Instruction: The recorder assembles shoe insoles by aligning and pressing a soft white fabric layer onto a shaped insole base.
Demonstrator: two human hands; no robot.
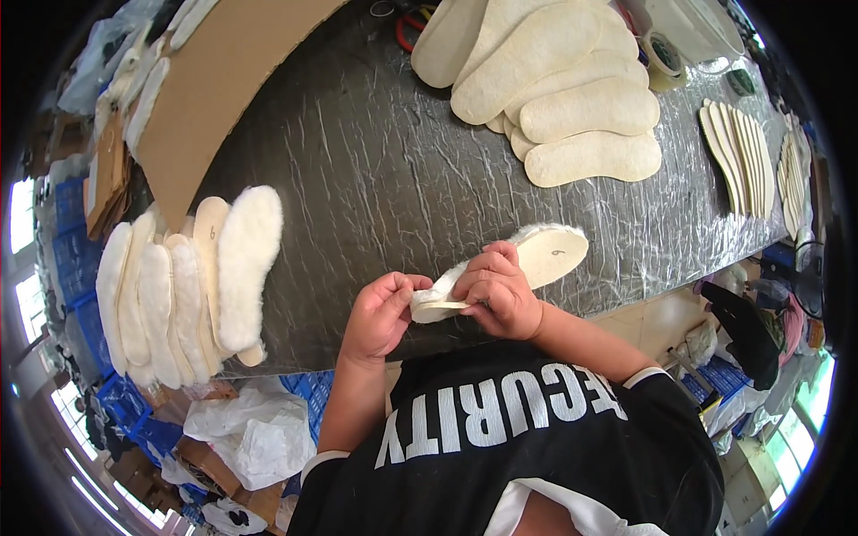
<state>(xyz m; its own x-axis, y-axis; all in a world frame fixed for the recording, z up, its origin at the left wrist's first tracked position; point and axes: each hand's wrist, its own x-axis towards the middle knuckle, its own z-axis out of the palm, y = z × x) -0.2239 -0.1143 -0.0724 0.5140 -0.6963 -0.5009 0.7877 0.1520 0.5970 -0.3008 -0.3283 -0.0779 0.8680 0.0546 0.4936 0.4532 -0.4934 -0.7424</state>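
Close in front of me, both hands hold a cream insole [556,257] with white fluffy pile along its edge. The insole's far right end lies over the table with its smooth face up. My left hand [380,311] is closed, thumb and fingers pinching the left end where the layers meet. Around the middle, my right hand [498,290] is closed, fingers curled over it and thumb against the lower layer. At the left end the fluffy layer and a flat cream layer show a gap between them. My fingers hide part of the middle.
Left of my hands lies a row of fluffy insoles [250,268]. Flat cream insoles [590,107] are fanned out at the back, beside tape rolls [664,61] and red-handled scissors [411,29]. More thin insoles [737,159] lie right. A cardboard sheet [210,98] covers the table's far left.
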